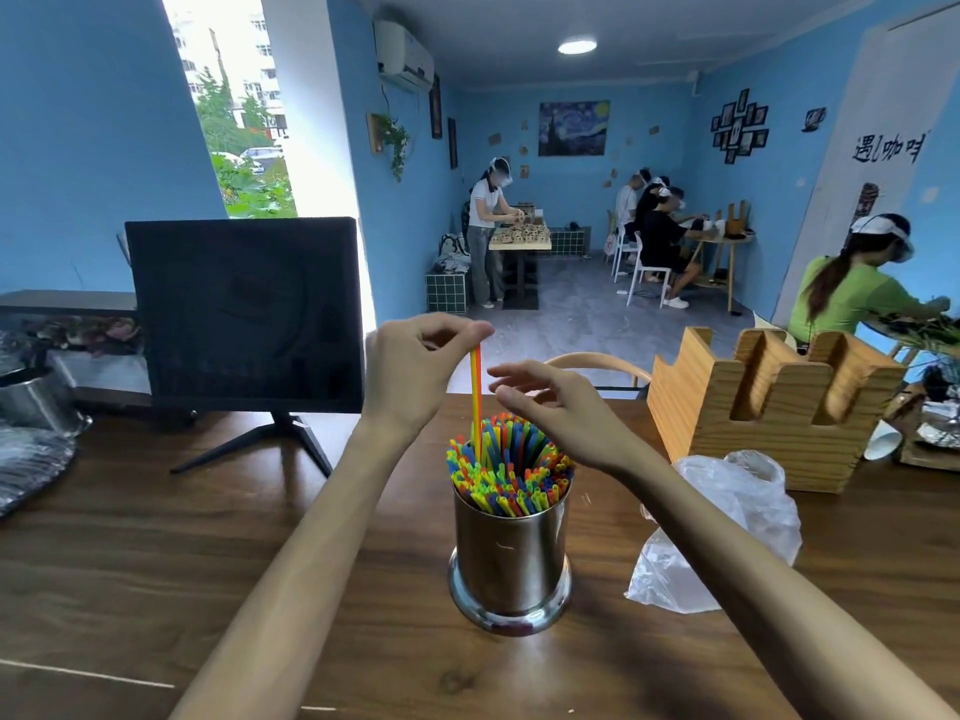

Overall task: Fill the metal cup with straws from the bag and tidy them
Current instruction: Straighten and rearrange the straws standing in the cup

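Observation:
A shiny metal cup stands upright in the middle of the wooden table, packed with colourful straws whose tops splay out around a hollow centre. My left hand hovers above the cup and pinches the top of two raised straws, one yellow and one orange, whose lower ends sit among the others. My right hand floats just over the straw tops with its fingers loosely spread, holding nothing. A crumpled clear plastic bag lies to the right of the cup.
A dark monitor on a stand sits at the back left. A slotted wooden holder stands at the back right behind the bag. A steel bucket is at the far left. Several people work at tables farther back.

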Available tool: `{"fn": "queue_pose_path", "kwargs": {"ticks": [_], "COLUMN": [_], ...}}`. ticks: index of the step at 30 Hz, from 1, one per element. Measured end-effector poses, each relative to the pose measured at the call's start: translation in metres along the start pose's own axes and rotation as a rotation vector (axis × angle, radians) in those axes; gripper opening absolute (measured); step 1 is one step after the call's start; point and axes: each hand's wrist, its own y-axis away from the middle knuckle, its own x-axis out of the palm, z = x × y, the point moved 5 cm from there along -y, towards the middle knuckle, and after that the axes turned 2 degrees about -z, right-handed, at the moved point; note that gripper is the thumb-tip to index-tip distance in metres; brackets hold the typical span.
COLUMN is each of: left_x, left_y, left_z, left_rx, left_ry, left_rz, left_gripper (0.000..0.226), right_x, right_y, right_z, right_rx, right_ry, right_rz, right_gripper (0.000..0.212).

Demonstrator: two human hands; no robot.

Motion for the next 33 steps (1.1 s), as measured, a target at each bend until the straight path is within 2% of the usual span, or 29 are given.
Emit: {"fn": "queue_pose_path", "kwargs": {"ticks": [3,7,10,14,19,21,23,27,31,33], "left_x": [-0.014,-0.034,-0.043,-0.047,-0.022,-0.012,-0.004,0.018,0.024,0.022], "left_y": [-0.005,-0.012,-0.013,-0.012,0.006,0.014,0.022,0.040,0.047,0.049], "left_z": [-0.019,-0.018,-0.009,0.017,0.038,0.042,0.044,0.040,0.039,0.037], "left_rx": [0.087,0.015,-0.053,-0.203,-0.401,-0.431,-0.411,-0.364,-0.381,-0.371], "left_ry": [0.113,0.300,0.360,0.391,0.538,0.603,0.558,0.358,0.389,0.419], "left_rz": [-0.168,-0.375,-0.389,-0.217,0.227,0.295,0.357,0.540,0.555,0.577], "left_gripper": [0.001,0.014,0.012,0.013,0.018,0.016,0.012,0.015,0.026,0.034], "right_x": [0.005,0.004,-0.004,-0.032,-0.049,-0.050,-0.053,-0.053,-0.054,-0.054], "right_y": [-0.003,-0.005,-0.007,-0.009,-0.009,-0.010,-0.013,-0.019,-0.021,-0.021], "right_z": [0.006,0.009,0.004,-0.014,-0.037,-0.039,-0.038,-0.032,-0.026,-0.024], "right_rx": [-0.015,-0.045,-0.026,0.162,0.381,0.411,0.402,0.368,0.348,0.348], "right_ry": [-0.043,-0.078,-0.152,-0.429,-0.841,-0.950,-1.024,-1.043,-0.934,-0.887], "right_rz": [0.046,0.097,0.094,-0.060,-0.248,-0.284,-0.317,-0.380,-0.443,-0.464], "right_gripper": [0.027,0.020,0.021,0.020,0.025,0.020,0.012,0.015,0.007,0.011]}}
